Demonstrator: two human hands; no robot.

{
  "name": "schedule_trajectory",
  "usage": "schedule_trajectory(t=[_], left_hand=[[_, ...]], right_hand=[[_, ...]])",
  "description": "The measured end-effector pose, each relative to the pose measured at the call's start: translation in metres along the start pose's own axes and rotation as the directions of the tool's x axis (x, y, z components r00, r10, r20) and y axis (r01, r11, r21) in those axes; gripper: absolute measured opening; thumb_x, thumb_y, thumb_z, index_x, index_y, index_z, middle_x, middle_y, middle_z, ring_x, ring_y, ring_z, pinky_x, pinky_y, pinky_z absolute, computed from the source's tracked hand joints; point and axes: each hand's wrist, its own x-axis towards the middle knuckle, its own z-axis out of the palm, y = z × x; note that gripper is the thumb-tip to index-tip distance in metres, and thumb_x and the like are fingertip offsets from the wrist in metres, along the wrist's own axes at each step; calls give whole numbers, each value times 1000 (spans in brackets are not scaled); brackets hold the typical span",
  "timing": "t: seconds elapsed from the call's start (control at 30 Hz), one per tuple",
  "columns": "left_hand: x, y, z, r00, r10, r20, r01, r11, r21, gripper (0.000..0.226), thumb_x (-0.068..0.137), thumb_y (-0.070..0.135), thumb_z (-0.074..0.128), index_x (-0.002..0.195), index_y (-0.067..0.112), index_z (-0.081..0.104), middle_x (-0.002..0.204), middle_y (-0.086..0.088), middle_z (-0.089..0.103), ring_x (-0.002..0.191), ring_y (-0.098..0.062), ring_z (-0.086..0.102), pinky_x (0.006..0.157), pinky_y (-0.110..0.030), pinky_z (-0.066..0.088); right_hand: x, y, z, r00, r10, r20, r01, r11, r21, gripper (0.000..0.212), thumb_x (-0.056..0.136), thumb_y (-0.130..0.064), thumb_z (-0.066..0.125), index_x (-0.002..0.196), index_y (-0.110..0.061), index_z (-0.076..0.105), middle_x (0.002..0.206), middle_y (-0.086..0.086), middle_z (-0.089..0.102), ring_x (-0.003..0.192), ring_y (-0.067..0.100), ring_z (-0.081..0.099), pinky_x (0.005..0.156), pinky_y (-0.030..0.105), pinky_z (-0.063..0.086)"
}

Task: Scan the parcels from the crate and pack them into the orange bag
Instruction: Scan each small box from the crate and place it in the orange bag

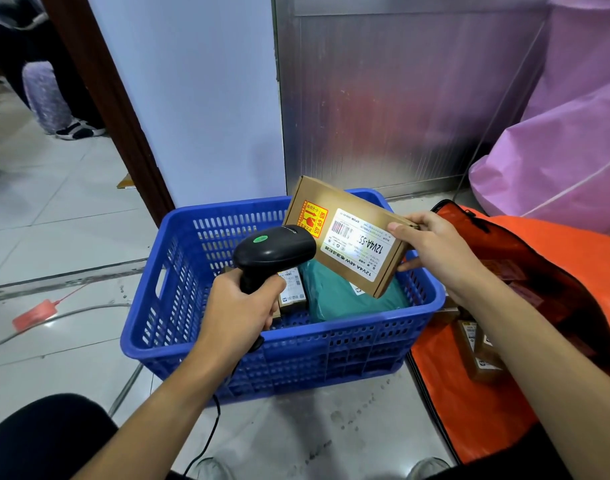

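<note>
A flat cardboard box is held tilted above the far-right part of the blue crate, its white label turned toward the scanner. It is pinched at its right end by the right hand, thumb on the labelled face and the other fingers underneath. The black scanner is gripped by its handle in the left hand, all fingers wrapped round it, with its head aimed at the label from 8 o'clock of the box; a bright patch of light is seen on the box.

The box is judged stiff and easy to grip by its edges. A red-and-yellow warning sticker, apparently a fragile mark, is carried beside the label, and the print reads like a power adapter, so some weight for its size is expected. It would best be laid into the bag, not dropped. The green mailer in the crate looks soft and slippery, and would be better taken by a broad pinch across its body.

Counted: one box in hand; two parcels seen in the crate, the green mailer and a small brown box at 9 o'clock of it. One orange bag lies open at 3 o'clock of the crate, with at least two brown boxes made out inside; more cannot be told.
</note>
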Motion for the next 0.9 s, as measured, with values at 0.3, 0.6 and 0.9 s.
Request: schedule_trajectory(t=[0.3, 0.6, 0.9], left_hand=[[1, 0, 1, 1000, 6, 0, -6, 1000, 0, 30, 95, 15, 64, 69, 0, 58, 58, -14, 49, 56, -25, 42, 51, -35, 34], [1, 1, 2, 1000, 15, -14, -15, 1000, 13, 26, 93, 13, 64, 70, 2, 59, 59, -13, 52, 54, -22, 44, 51, -34, 35], [-1, 3, 3, 1000, -5, -6, 5, 1000, -22, 28, 90, 19, 67, 71, 0, 59, 61, -15, 50, 57, -25, 42, 58, -41, 35]], right_hand=[[2, 2, 1, 1000, -6, -18, 5, 1000, -17, 21, 100, -29, 65, 115, -15, 59, 96, -1, 76, 80, 4, 74, 59, 24, 59], [3, 2, 0, 999, -1, -35, 0, 1000, -26, 21, 100, -29, 65, 113, -14, 60, 95, -1, 76, 76, 4, 74, 62, 29, 61], [1, 1, 0, 999, 11, -41, -12, 999, -32, 23, 100, -28, 65, 116, -13, 59, 97, 1, 75, 83, 9, 73, 60, 26, 59]])
